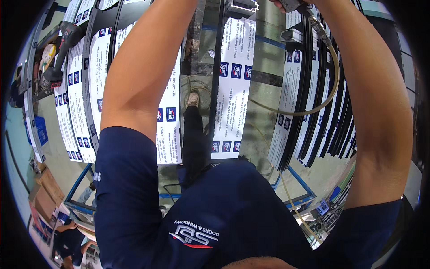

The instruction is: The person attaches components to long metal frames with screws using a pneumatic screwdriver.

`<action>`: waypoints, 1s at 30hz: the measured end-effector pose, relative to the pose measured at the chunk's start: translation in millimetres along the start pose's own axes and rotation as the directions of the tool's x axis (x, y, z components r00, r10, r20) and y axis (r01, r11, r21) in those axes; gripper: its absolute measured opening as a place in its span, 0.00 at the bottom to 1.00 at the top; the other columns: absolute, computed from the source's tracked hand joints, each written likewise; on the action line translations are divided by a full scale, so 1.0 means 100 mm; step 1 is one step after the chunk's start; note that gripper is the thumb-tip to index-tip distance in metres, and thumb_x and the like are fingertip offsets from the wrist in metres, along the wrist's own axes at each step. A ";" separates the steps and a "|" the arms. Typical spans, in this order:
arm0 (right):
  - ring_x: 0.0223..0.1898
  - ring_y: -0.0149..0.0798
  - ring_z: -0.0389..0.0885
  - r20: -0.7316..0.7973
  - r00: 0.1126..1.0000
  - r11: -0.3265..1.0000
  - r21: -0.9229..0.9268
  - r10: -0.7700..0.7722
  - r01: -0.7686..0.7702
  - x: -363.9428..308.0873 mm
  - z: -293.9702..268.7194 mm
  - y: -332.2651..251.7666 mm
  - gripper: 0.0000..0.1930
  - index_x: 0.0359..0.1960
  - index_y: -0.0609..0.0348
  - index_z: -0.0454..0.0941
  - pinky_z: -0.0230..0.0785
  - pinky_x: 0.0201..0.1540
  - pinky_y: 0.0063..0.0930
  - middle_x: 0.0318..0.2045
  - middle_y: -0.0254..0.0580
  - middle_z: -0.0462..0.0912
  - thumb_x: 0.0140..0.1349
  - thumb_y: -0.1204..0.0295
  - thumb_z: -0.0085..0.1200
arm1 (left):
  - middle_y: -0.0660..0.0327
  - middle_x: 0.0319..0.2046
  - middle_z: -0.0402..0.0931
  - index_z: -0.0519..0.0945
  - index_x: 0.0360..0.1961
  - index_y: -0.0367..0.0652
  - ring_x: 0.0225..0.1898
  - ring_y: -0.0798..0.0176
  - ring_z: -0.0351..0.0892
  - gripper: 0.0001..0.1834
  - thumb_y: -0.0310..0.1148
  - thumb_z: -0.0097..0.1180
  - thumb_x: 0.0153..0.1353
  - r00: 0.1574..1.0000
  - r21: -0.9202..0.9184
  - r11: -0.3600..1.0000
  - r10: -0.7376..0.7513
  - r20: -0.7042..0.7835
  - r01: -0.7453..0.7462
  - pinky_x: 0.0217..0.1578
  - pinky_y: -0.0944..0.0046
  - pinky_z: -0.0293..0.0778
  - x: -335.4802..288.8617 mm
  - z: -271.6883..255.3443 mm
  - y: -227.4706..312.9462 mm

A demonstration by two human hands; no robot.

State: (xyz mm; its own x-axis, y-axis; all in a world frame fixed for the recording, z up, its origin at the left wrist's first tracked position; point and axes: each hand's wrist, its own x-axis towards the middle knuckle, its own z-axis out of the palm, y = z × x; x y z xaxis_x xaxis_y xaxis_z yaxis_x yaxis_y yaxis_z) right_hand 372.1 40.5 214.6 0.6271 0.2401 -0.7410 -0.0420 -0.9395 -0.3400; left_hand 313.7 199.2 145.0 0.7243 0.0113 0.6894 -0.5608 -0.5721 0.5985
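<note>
My right hand (278,5) is cut off by the top edge; its visible fingers are wrapped round the grey handle of an air tool (292,5). The tool's working end is out of the picture. A metal coupling (317,28) joins it to a translucent air hose (335,80) that loops down and left across the profiles. My left forearm (154,54) reaches up past the top edge, so that hand is hidden. Between my arms lies a long profile (234,101) under white printed film, and near its far end is a hollow metal piece (242,6).
Film-covered dark profiles (80,103) lie in rows at left, and more profiles (309,107) at right. A cordless power tool (65,54) rests on the left ones. Blue metal stands (80,188) are below. A blue crate (41,130) and another person (69,242) are at far left.
</note>
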 end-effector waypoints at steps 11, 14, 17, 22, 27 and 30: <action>0.24 0.44 0.78 0.015 0.999 0.999 -0.029 -0.031 0.031 0.07 0.02 0.06 0.05 0.34 0.65 0.75 0.76 0.29 0.43 0.24 0.45 0.77 0.64 0.76 0.57 | 0.50 0.50 0.83 0.81 0.57 0.40 0.49 0.52 0.83 0.21 0.43 0.46 0.75 0.950 0.015 0.956 -0.295 0.099 0.295 0.48 0.58 0.78 -0.09 -0.01 0.19; 0.24 0.44 0.78 0.017 0.999 0.998 -0.044 -0.041 0.042 0.06 0.02 0.04 0.05 0.34 0.65 0.75 0.76 0.29 0.43 0.24 0.45 0.77 0.64 0.76 0.57 | 0.50 0.50 0.83 0.82 0.55 0.40 0.48 0.53 0.84 0.22 0.45 0.47 0.75 0.993 0.196 0.980 -0.048 0.103 0.027 0.47 0.59 0.77 -0.10 -0.04 0.05; 0.24 0.44 0.78 0.014 0.999 0.998 -0.059 -0.035 0.035 0.07 0.01 0.03 0.05 0.35 0.65 0.75 0.76 0.29 0.43 0.24 0.45 0.77 0.64 0.76 0.57 | 0.50 0.48 0.84 0.83 0.54 0.40 0.47 0.53 0.84 0.22 0.46 0.48 0.74 0.863 -0.118 0.856 -0.489 0.126 0.503 0.46 0.59 0.78 -0.03 -0.01 0.36; 0.24 0.44 0.78 0.022 0.999 0.995 -0.089 -0.047 0.049 0.06 0.05 -0.06 0.05 0.35 0.65 0.75 0.76 0.29 0.43 0.24 0.45 0.77 0.64 0.76 0.57 | 0.51 0.46 0.85 0.83 0.53 0.40 0.45 0.53 0.85 0.23 0.48 0.49 0.73 0.902 -0.061 0.901 -0.424 0.084 0.429 0.46 0.59 0.78 -0.04 0.00 0.23; 0.25 0.44 0.78 0.032 0.998 0.992 -0.113 -0.053 0.056 0.10 0.10 -0.10 0.05 0.35 0.64 0.75 0.76 0.29 0.43 0.24 0.45 0.77 0.64 0.76 0.57 | 0.49 0.47 0.85 0.83 0.54 0.40 0.47 0.52 0.84 0.23 0.48 0.49 0.73 0.913 -0.067 0.912 -0.396 0.100 0.404 0.47 0.57 0.78 -0.09 0.04 0.15; 0.25 0.44 0.78 0.043 0.997 0.990 -0.129 -0.056 0.061 0.13 0.14 -0.12 0.05 0.35 0.64 0.75 0.76 0.29 0.43 0.24 0.45 0.77 0.64 0.76 0.57 | 0.50 0.47 0.85 0.83 0.54 0.40 0.46 0.54 0.84 0.24 0.48 0.49 0.73 0.956 0.013 0.956 -0.293 0.027 0.293 0.47 0.58 0.77 -0.12 0.04 0.09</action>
State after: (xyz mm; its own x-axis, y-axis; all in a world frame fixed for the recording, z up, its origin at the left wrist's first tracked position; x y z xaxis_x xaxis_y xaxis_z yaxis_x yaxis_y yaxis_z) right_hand 369.8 58.9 200.4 0.5940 0.3027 -0.7453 0.0968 -0.9467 -0.3074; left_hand 301.8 190.2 140.3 0.8671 0.1566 0.4728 -0.3191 -0.5543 0.7687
